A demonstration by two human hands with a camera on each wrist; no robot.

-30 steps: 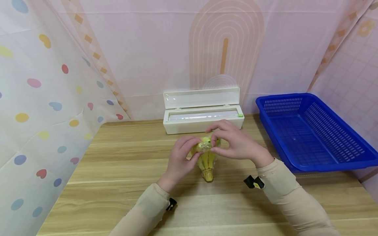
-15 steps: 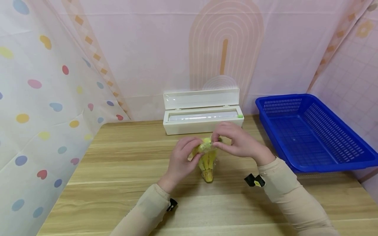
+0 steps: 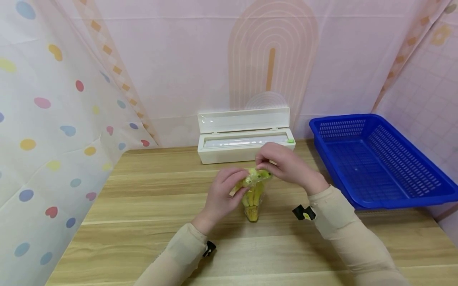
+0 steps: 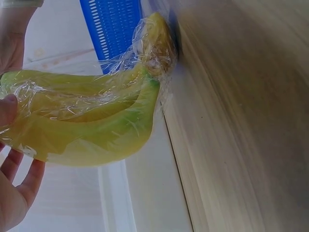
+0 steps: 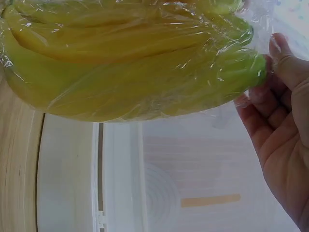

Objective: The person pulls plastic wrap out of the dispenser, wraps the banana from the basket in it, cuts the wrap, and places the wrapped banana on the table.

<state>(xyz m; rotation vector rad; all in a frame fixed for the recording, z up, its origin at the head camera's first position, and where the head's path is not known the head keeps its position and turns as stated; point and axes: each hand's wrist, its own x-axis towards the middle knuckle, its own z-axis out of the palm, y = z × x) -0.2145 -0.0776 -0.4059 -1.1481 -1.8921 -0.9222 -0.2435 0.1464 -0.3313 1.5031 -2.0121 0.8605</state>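
Observation:
A bunch of yellow bananas [image 3: 255, 194], green at the tips, is wrapped in clear cling film [image 5: 186, 63]. It stands on its stem end on the wooden table, with the tips raised. My left hand [image 3: 222, 192] grips the bunch near the tips from the left, thumb on one side and fingers on the other, as the left wrist view shows on the bananas [image 4: 91, 140]. At the right of the tips, my right hand [image 3: 280, 161] pinches the film's edge between thumb and fingers, close to a green tip in the right wrist view.
Behind the bananas stands a white cling film box [image 3: 247, 154] with its lid raised and a roll inside. A blue plastic basket [image 3: 334, 171] sits at the right. Patterned cloths [image 3: 179, 59] hang along the back and sides.
My right hand's fingers have drawn together at the tips, and that hand has shifted slightly up. The banana tips show more now. My left hand keeps its grip, turned slightly.

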